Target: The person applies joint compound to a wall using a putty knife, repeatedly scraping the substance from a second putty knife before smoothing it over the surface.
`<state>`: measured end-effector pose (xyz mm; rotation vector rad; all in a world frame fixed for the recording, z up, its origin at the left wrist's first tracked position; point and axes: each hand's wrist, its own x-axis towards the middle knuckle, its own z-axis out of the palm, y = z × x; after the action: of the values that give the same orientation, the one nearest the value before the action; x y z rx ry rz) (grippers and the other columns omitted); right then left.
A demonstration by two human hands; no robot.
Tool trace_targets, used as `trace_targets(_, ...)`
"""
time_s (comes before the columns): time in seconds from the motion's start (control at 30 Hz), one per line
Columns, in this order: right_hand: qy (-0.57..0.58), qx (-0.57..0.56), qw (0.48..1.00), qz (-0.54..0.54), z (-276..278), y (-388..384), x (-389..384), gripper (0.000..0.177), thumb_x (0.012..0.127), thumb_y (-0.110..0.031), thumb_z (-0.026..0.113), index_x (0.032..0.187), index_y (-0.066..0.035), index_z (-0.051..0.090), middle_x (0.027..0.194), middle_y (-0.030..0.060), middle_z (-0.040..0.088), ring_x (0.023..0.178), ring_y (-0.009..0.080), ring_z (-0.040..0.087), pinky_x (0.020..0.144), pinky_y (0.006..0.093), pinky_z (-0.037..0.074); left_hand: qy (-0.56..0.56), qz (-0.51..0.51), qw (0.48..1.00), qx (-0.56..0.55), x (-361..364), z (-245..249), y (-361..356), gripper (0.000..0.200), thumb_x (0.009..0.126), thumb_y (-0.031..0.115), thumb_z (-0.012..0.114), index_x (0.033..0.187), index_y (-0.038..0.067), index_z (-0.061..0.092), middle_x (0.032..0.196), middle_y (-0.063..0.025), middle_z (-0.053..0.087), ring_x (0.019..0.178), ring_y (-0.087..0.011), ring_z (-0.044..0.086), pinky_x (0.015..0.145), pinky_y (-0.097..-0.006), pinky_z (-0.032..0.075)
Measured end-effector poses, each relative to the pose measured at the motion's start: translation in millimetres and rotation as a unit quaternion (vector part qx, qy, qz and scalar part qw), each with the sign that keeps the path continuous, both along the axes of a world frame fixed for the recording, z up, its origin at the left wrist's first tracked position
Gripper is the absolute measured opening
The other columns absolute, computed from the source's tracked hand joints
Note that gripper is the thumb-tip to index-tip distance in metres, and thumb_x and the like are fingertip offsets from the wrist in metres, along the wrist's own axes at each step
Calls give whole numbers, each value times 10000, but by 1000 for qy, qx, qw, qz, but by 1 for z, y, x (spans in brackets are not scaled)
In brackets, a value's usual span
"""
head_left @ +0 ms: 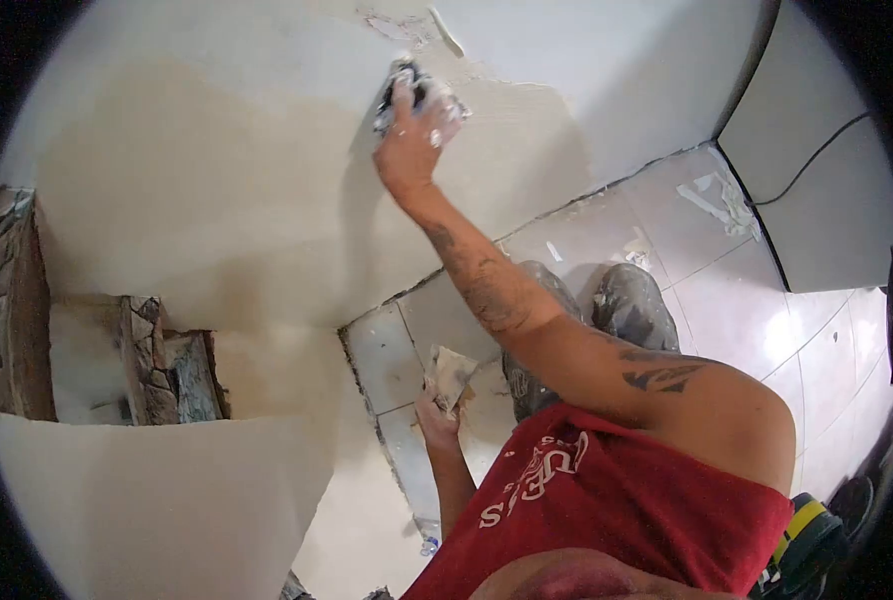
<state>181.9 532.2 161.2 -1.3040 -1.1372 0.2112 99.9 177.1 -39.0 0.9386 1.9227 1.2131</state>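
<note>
A: Where's the tool?

B: Up against the broad white-and-beige wall point(266, 170). It's a dark, compact hand tool point(418, 92) caked in white paste, and the right hand point(413, 152) grasps it, fingers over its back.

A: How would it handle?

B: Light and fairly stiff, I'd judge, but slippery wherever that paste coats it. I'd grip the back, clear of the edge facing the wall. (Those fingers are thoroughly smeared.)

A: And the left hand point(437, 420)?

B: Lower down, holding 1 pale, flat, roughly four-sided piece point(451, 376) with grey smears. It looks light; whether it bends, I can't tell. Its lower edge, where the hand has it, seems the sensible place to hold.

A: What about the surface?

B: Beige patches spread across it, and 1 thick white streak of paste point(446, 32) sits just above the tool. Well off to the left are rough brown, stone-like strips point(148, 355).

A: The room?

B: Glossy pale floor tiles point(736, 315), with crumpled white scraps point(723, 203) beside a large pale grey panel point(816, 220). 1 thin black cable point(816, 160) crosses its face.
</note>
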Motion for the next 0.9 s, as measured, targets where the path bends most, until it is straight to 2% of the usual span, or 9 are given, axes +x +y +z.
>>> trace_targets(0.13, -53, 14, 996, 70, -7, -30, -42, 538, 690, -48, 508, 1218, -112, 420, 1142, 227, 396, 1100, 385, 356, 917, 593, 181, 317, -83, 945, 15, 23, 43, 2, 267, 781, 105, 515, 1021, -4, 554, 952, -125, 602, 849, -227, 586, 700, -300, 472)
trace_targets(0.2, -45, 15, 985, 164, -5, -47, -40, 534, 690, -61, 517, 1212, -127, 430, 1143, 216, 400, 1106, 366, 360, 908, 597, 187, 331, -130, 934, -21, 24, 56, 19, 258, 767, 89, 525, 997, -21, 564, 925, -132, 609, 830, -226, 586, 698, -300, 462)
trace_targets(0.33, 25, 71, 993, 87, -17, -47, 9, 551, 669, 22, 520, 1198, -53, 389, 1149, 151, 418, 1084, 344, 380, 919, 530, 211, 107, -68, 991, 48, 19, 39, 36, 246, 766, 107, 532, 971, -19, 580, 894, -130, 616, 807, -230, 592, 692, -304, 460)
trace_targets(0.4, -7, 38, 999, -2, -20, -34, 36, 569, 642, 32, 533, 1187, -16, 375, 1128, 157, 416, 1080, 351, 369, 891, 489, 237, 313, -122, 942, 0, 27, 63, 40, 256, 758, 128, 553, 967, -15, 586, 895, -130, 615, 802, -225, 592, 692, -301, 460)
trace_targets(0.57, -4, 16, 1000, -8, -22, -1, 50, 597, 604, 13, 549, 1178, -30, 388, 1138, 184, 392, 1077, 358, 348, 870, 481, 239, -19, -16, 998, -59, 6, 29, 32, 249, 778, 121, 529, 971, -29, 577, 934, -120, 612, 832, -231, 598, 703, -297, 467)
trace_targets(0.73, -8, 36, 998, -52, -33, -1, -19, 623, 597, -11, 559, 1200, -49, 408, 1161, 204, 376, 1095, 374, 335, 920, 536, 197, -90, 54, 994, 36, -1, 20, 15, 297, 780, 162, 542, 1007, -28, 543, 984, -125, 594, 853, -242, 592, 707, -311, 483)
trace_targets(0.8, -4, 41, 999, 10, -28, -24, -44, 585, 652, -73, 548, 1220, -73, 406, 1130, 227, 398, 1107, 379, 346, 925, 584, 184, -401, 261, 878, -19, -1, 18, 10, 380, 751, 204, 558, 1073, 9, 502, 941, -123, 591, 796, -245, 588, 673, -319, 513)
trace_targets(0.87, -29, 15, 998, 51, -30, -45, -80, 570, 665, -73, 541, 1219, -71, 406, 1154, 238, 389, 1136, 374, 330, 925, 610, 167, 109, 17, 993, -41, 0, 27, 6, 390, 765, 228, 555, 1082, 9, 496, 944, -129, 586, 811, -246, 583, 659, -312, 509)
trace_targets(0.9, -26, 5, 995, 98, -27, -57, -88, 571, 654, -54, 546, 1210, -73, 418, 1161, 223, 388, 1123, 376, 333, 928, 581, 186, 359, -115, 925, -46, 2, 31, 4, 395, 772, 240, 553, 1087, 9, 493, 946, -131, 584, 818, -247, 581, 652, -308, 507)
